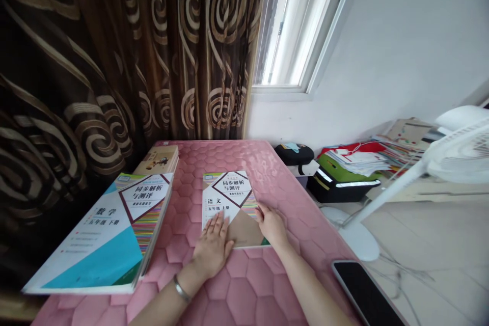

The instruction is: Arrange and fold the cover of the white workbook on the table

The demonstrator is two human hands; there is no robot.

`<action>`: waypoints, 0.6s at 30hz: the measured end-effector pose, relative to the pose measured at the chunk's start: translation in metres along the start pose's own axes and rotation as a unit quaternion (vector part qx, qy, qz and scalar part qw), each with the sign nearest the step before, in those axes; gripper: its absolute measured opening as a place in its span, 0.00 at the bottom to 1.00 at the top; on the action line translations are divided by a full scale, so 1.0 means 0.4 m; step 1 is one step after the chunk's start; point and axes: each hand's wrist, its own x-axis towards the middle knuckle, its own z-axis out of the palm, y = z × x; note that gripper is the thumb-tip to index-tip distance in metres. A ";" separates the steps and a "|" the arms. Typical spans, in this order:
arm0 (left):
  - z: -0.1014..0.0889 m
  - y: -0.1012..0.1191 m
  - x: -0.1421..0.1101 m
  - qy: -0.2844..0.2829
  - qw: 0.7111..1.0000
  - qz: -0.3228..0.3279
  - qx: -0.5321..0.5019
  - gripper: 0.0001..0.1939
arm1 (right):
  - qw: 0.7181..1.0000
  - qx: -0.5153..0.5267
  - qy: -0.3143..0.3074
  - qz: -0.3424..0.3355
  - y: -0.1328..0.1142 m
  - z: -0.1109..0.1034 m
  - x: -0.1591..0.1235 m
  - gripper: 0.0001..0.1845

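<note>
A closed workbook [244, 226] with a white, brown and striped cover lies on the pink quilted surface in front of me. My left hand [212, 249] rests flat on its lower left part, fingers stretched out and palm down; a silver bracelet circles that wrist. At the workbook's right edge, my right hand [272, 225] has its fingers bent and closed on the edge, with the fingertips on the cover. To the left is a stack of books topped by a larger-looking workbook [91, 234] with a blue and white cover, apart from both hands.
Behind that stack lies a tan book [157, 159]. A phone [367, 293] sits at the right edge of the pink surface [248, 285]. Beyond it stand a white fan [382, 198], a black and green box [340, 181] and piled papers. A patterned curtain [191, 51] hangs behind.
</note>
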 end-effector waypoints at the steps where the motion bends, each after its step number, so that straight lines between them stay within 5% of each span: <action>1: -0.012 -0.012 -0.022 -0.004 1.000 0.011 -0.007 0.30 | 1.000 0.001 0.000 -0.002 -0.001 -0.003 0.000 0.20; 6: -0.062 -0.057 -0.076 -0.026 0.999 0.005 -0.036 0.28 | 0.998 -0.048 0.020 -0.032 -0.036 -0.042 -0.043 0.17; 12: -0.071 -0.050 -0.055 -0.007 0.999 0.011 -0.043 0.20 | 0.969 0.031 -0.072 -0.236 -0.147 -0.055 -0.156 0.17; 18: -0.074 -0.059 -0.070 0.033 0.998 0.048 -0.018 0.12 | 0.957 0.043 -0.101 -0.268 -0.151 -0.050 -0.163 0.10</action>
